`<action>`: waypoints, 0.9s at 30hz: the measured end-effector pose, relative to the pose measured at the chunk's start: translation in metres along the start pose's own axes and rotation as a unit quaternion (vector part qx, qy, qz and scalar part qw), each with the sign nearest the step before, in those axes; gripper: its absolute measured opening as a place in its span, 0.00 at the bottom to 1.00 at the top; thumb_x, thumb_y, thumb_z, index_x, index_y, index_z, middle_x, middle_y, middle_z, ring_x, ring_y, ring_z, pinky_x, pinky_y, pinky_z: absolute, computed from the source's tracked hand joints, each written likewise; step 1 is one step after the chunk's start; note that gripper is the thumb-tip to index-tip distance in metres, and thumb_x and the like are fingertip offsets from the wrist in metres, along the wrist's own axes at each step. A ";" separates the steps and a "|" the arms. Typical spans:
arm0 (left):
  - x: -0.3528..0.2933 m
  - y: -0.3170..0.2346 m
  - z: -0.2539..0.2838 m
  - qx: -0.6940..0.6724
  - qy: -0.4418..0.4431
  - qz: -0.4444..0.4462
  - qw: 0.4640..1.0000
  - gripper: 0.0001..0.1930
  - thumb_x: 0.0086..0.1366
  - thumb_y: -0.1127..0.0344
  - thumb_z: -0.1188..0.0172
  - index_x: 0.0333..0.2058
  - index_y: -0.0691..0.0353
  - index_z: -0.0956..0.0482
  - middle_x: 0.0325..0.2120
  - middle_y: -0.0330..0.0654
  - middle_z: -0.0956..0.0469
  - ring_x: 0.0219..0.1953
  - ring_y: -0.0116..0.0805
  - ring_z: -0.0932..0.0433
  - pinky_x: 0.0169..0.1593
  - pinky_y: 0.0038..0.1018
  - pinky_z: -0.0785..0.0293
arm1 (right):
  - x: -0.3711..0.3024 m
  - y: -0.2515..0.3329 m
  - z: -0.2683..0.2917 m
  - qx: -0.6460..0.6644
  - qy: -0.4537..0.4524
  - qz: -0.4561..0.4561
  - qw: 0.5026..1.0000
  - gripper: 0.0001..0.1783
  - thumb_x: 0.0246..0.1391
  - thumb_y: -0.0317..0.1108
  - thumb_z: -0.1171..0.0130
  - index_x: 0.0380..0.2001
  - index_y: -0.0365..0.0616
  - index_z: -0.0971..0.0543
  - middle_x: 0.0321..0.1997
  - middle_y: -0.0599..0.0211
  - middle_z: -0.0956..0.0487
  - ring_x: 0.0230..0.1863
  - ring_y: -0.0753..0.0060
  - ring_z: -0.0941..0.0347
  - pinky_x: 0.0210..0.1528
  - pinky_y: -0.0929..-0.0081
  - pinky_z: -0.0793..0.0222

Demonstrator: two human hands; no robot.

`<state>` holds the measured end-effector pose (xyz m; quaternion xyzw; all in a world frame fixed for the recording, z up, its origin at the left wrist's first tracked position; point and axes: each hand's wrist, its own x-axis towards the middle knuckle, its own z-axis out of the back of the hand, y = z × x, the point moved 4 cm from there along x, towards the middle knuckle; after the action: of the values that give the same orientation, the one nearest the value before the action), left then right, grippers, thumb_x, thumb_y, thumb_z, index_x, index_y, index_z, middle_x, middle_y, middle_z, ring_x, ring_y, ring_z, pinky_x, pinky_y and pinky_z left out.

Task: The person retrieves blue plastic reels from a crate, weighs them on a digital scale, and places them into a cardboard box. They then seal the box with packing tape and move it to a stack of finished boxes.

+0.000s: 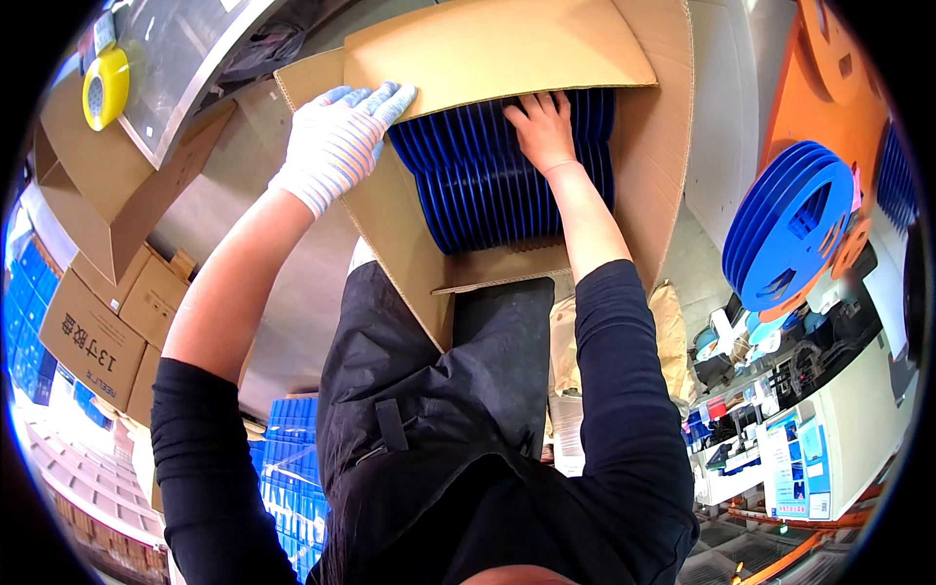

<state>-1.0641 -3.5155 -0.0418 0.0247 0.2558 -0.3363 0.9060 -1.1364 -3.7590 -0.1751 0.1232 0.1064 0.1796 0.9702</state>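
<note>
In front of me stands an open brown cardboard box [648,185], packed with a row of blue plastic reels [483,185] standing on edge. A cardboard flap [497,54] covers the far part of the row. My left hand [336,141], in a striped white glove, lies at the flap's left corner with its fingers stretched out over the board. Bare, my right hand [542,132] reaches into the box. Its fingers are apart, resting on the reels' upper rims right at the flap's lower edge. The far ends of the reels are hidden beneath the flap.
To the right, a stack of blue reels [790,229] stands beside orange boards [829,68]. A roll of yellow tape [105,90] sits by a metal table [185,58] at upper left. Cardboard cartons [93,336] are stacked at left, and wrapped blue goods [292,458] stand below.
</note>
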 end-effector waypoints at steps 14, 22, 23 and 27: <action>-0.001 0.000 0.001 0.006 -0.009 0.003 1.000 0.28 0.60 0.68 0.49 0.61 0.43 0.35 0.54 0.39 0.26 0.53 0.37 0.25 0.60 0.32 0.33 | 0.004 0.019 -0.010 0.009 -0.036 0.040 0.999 0.10 0.44 0.35 0.39 0.34 0.55 0.22 0.51 0.68 0.29 0.60 0.60 0.39 0.64 0.47 0.51; -0.002 0.000 0.002 -0.005 -0.011 0.004 1.000 0.28 0.60 0.68 0.49 0.60 0.43 0.35 0.54 0.39 0.26 0.52 0.36 0.24 0.60 0.32 0.33 | 0.012 0.029 -0.002 0.063 -0.010 0.001 0.998 0.10 0.42 0.36 0.38 0.32 0.54 0.22 0.48 0.68 0.28 0.57 0.60 0.37 0.62 0.46 0.49; -0.002 0.000 0.001 -0.005 -0.013 0.004 1.000 0.28 0.60 0.68 0.49 0.60 0.44 0.35 0.54 0.39 0.26 0.52 0.36 0.24 0.60 0.32 0.33 | 0.012 0.030 -0.005 0.055 -0.005 0.007 0.998 0.10 0.42 0.36 0.38 0.32 0.54 0.22 0.47 0.68 0.28 0.56 0.60 0.36 0.61 0.46 0.49; -0.002 0.000 0.002 -0.005 -0.018 0.002 1.000 0.28 0.60 0.68 0.48 0.60 0.43 0.35 0.54 0.39 0.26 0.52 0.36 0.24 0.60 0.32 0.33 | 0.014 0.038 -0.013 0.046 0.008 0.020 0.999 0.09 0.43 0.36 0.38 0.31 0.55 0.21 0.50 0.68 0.27 0.60 0.62 0.38 0.65 0.48 0.51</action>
<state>-1.0644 -3.5148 -0.0397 0.0145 0.2413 -0.3332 0.9113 -1.1386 -3.7169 -0.1795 0.1684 0.1200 0.1945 0.9589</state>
